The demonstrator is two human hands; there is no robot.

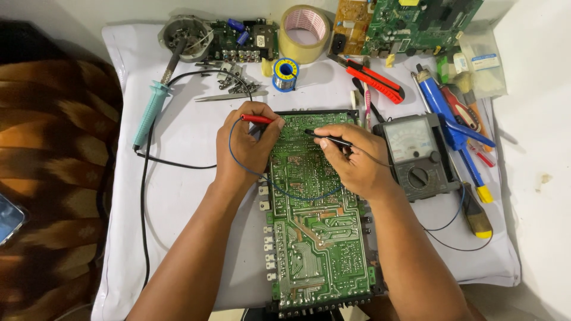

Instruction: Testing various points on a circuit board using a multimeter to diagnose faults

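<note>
The left hand (247, 145) is clenched around a red probe (257, 119), whose tip points right onto the top edge of the circuit board (315, 238). The right hand (354, 160) grips a black probe (327, 138) pencil-fashion, its tip pointing left and resting on the upper part of the board. Both hands lie over the top end of the board, the left at its upper left corner, the right at its upper right edge. A blue wire (297, 195) loops from the red probe under the left hand and across the board.

The board lies lengthwise at the middle of the white surface (184, 196), solder side up, its lower end reaching the near edge of the surface. Left of the board the surface is mostly bare, crossed only by a black cord (144, 226). Just right of the board sits a grey meter (419, 156), touching or nearly touching the right wrist. Beyond the meter lie a blue tool (443, 113) and a yellow-tipped screwdriver (476, 214), leaving little open room on that side.

Above the board lie tweezers (229, 95), a solder spool (284, 74), a roll of tape (304, 32) and a red cutter (375, 78). Up and left of the board rests a teal-handled soldering iron (151, 113). The far edge of the surface carries further boards (416, 24).
</note>
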